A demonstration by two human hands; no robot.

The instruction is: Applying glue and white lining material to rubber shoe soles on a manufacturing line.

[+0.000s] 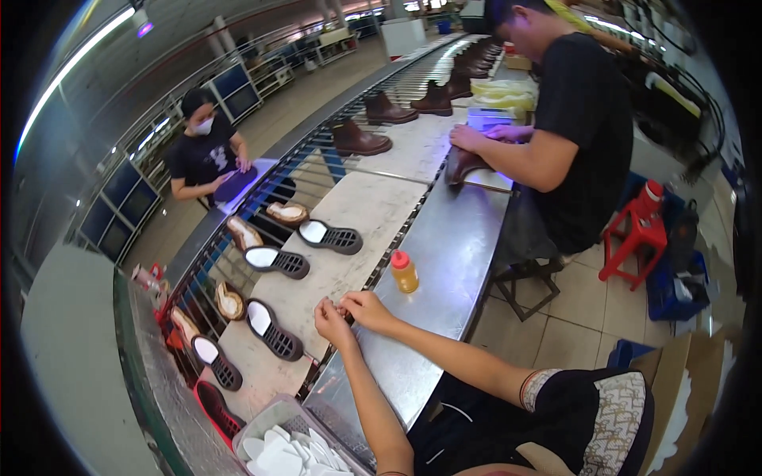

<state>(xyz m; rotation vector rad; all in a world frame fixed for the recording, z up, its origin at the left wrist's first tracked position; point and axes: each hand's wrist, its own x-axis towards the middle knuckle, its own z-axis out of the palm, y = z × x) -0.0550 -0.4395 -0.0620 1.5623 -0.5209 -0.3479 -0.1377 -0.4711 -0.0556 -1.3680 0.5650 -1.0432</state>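
Observation:
My left hand (332, 324) and my right hand (367, 310) meet over the near edge of the conveyor, fingers curled and pressed together. Whatever they pinch, if anything, is too small or hidden to name. Beyond them on the pale boards (357, 214) lie several black shoe soles with white inserts, the closest being one sole (274, 329) to the left of my hands. Brown boots lie on their sides near the soles, such as one boot (230, 300), their light undersides showing. A squeeze bottle (404, 272) with amber contents and a red cap stands right of my hands on the metal bench (444, 230).
A grey basket (278, 408) of white pads sits at the lower left beside a red-edged sole (218, 412). Upright brown boots (361, 140) line the far conveyor. One co-worker (583, 103) handles a boot at right; another (208, 155) works across the line. A red stool (637, 242) stands right.

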